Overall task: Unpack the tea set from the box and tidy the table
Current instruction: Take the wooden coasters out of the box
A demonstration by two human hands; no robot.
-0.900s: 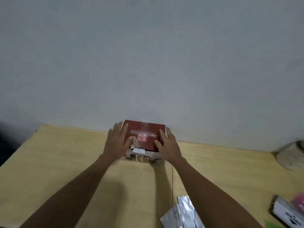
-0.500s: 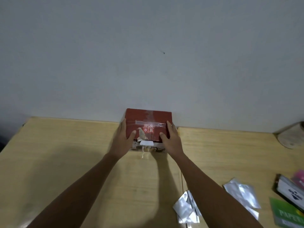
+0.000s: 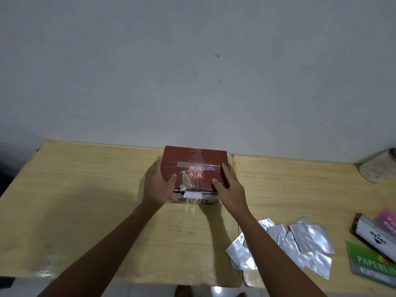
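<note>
A dark red box [image 3: 194, 159] with white characters and clear tape across its lid stands on the wooden table [image 3: 85, 189], against the wall. Its lid is closed; torn tape and a white label hang at its front edge. My left hand [image 3: 159, 185] grips the box's left side, thumb on the lid. My right hand [image 3: 228, 186] grips the right side, thumb on the lid as well. What is inside the box is hidden.
Several silver foil sachets [image 3: 300, 239] lie scattered at the near right. A black and white packet [image 3: 372, 232], a pink one [image 3: 386, 218] and a green paper pack [image 3: 372, 264] sit at the right edge. A round pale object [image 3: 379, 170] rests at the far right by the wall.
The view has tilted down, showing more of the near table and the sachets. My fingers have slid off the lid to the box's sides, leaving the thumbs on the lid.
</note>
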